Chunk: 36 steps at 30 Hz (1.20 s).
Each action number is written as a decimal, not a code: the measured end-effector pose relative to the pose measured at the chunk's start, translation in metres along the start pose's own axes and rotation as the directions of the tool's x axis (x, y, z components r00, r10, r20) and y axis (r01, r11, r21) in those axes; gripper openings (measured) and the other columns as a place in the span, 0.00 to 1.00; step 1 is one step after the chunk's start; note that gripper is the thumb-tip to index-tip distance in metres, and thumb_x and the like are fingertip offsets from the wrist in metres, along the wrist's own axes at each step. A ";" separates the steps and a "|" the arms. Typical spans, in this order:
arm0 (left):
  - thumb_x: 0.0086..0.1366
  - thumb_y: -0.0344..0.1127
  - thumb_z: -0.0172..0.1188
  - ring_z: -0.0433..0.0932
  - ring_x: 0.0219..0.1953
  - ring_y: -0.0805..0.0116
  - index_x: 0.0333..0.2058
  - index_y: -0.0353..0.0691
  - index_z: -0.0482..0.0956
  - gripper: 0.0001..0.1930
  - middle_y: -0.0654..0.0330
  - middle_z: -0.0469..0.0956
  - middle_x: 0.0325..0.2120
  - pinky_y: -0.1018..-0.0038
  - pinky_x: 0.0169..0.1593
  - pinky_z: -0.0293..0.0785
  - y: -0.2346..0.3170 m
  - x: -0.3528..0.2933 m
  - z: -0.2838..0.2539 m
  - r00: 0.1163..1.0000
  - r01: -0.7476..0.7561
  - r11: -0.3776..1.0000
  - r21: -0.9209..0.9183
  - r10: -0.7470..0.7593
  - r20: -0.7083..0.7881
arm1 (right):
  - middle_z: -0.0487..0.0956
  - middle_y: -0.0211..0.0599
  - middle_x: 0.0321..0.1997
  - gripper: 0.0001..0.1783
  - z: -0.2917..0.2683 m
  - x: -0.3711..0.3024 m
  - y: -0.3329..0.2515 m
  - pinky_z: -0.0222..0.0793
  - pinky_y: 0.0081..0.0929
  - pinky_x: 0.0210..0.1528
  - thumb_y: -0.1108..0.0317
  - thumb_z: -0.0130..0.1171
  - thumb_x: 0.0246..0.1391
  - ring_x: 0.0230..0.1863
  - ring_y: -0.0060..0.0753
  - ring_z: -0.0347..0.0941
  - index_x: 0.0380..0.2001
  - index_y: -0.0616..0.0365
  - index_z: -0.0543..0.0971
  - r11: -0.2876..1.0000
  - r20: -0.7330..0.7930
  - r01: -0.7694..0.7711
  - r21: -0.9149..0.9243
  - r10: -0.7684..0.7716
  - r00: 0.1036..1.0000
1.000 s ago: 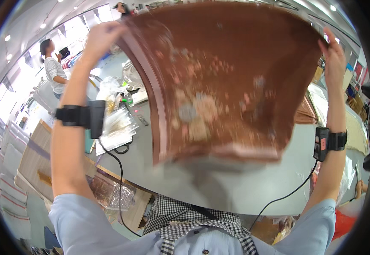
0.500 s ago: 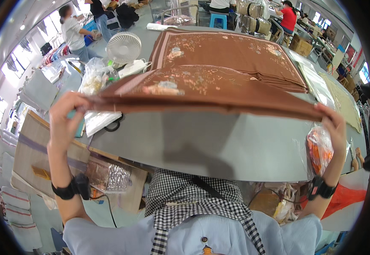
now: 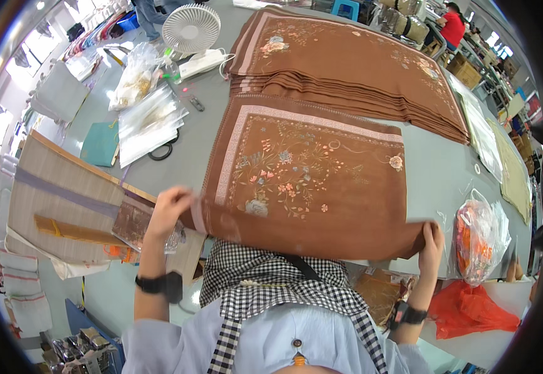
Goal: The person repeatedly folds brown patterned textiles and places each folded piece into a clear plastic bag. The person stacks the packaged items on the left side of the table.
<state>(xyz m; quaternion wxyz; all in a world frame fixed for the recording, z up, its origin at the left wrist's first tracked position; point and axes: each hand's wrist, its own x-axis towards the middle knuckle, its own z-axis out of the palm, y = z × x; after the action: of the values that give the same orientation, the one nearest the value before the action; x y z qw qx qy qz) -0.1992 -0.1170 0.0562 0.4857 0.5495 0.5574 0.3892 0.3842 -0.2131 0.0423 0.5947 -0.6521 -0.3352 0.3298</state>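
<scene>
A brown floral scarf point(image 3: 302, 168) with a pale patterned border lies spread over the near part of the grey table. Its near edge hangs toward my checked apron. My left hand point(image 3: 175, 209) pinches the scarf's near left corner, a little blurred by motion. At the near right corner, my right hand point(image 3: 432, 242) grips the cloth between thumb and fingers. Just beyond, a thick stack of folded brown scarves point(image 3: 346, 62) with matching flowers fills the far side of the table.
Left of the cloth lie clear plastic sleeves point(image 3: 153, 121), black scissors point(image 3: 164, 149), a teal pouch point(image 3: 100, 144) and a small white fan point(image 3: 190, 30). On the right sit a plastic bag with orange contents point(image 3: 476, 237) and flat clear packaging point(image 3: 476, 131). A red bag point(image 3: 471, 310) hangs below.
The scarf was stretched in the air between both hands; now it has come down flat on the table. Both hands moved lower, toward me and closer together. The view has tilted down.
</scene>
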 end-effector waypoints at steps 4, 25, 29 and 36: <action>0.66 0.38 0.58 0.74 0.35 0.74 0.55 0.35 0.71 0.21 0.59 0.79 0.32 0.77 0.43 0.71 -0.001 0.084 0.027 0.987 -0.083 0.995 0.049 0.089 -0.132 | 0.79 0.51 0.39 0.17 0.043 0.075 0.023 0.67 0.29 0.44 0.63 0.50 0.65 0.35 0.41 0.73 0.47 0.68 0.74 0.722 0.075 0.336 -0.605 -0.369 0.926; 0.65 0.29 0.56 0.71 0.31 0.72 0.30 0.30 0.76 0.07 0.63 0.72 0.26 0.78 0.40 0.67 0.024 0.000 -0.001 0.947 -0.131 0.988 0.083 0.149 -0.285 | 0.81 0.34 0.34 0.08 -0.009 -0.021 -0.020 0.67 0.27 0.51 0.74 0.50 0.62 0.40 0.24 0.75 0.36 0.66 0.77 0.990 0.121 0.132 -0.055 -0.124 0.985; 0.70 0.37 0.51 0.67 0.26 0.67 0.33 0.29 0.74 0.14 0.54 0.73 0.23 0.76 0.36 0.67 0.001 0.090 0.025 0.862 -0.177 0.871 0.459 0.362 -0.354 | 0.74 0.40 0.26 0.18 0.036 0.054 0.010 0.65 0.26 0.36 0.61 0.48 0.66 0.30 0.24 0.65 0.35 0.68 0.76 0.779 -0.072 0.397 -0.485 -0.488 0.870; 0.67 0.43 0.55 0.76 0.42 0.51 0.40 0.35 0.78 0.15 0.53 0.78 0.35 0.64 0.48 0.72 -0.009 0.139 0.075 0.807 -0.102 0.490 0.866 0.550 -0.216 | 0.75 0.50 0.49 0.20 0.068 0.094 0.044 0.68 0.33 0.48 0.58 0.53 0.64 0.48 0.45 0.73 0.49 0.64 0.73 0.648 0.099 0.334 -0.685 -0.371 0.923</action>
<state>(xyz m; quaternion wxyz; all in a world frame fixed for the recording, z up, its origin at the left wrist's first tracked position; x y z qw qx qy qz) -0.1182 0.0123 0.0150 -0.0636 0.6974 0.6518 0.2911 0.3819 -0.1002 -0.0095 0.3693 -0.7561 -0.5386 0.0428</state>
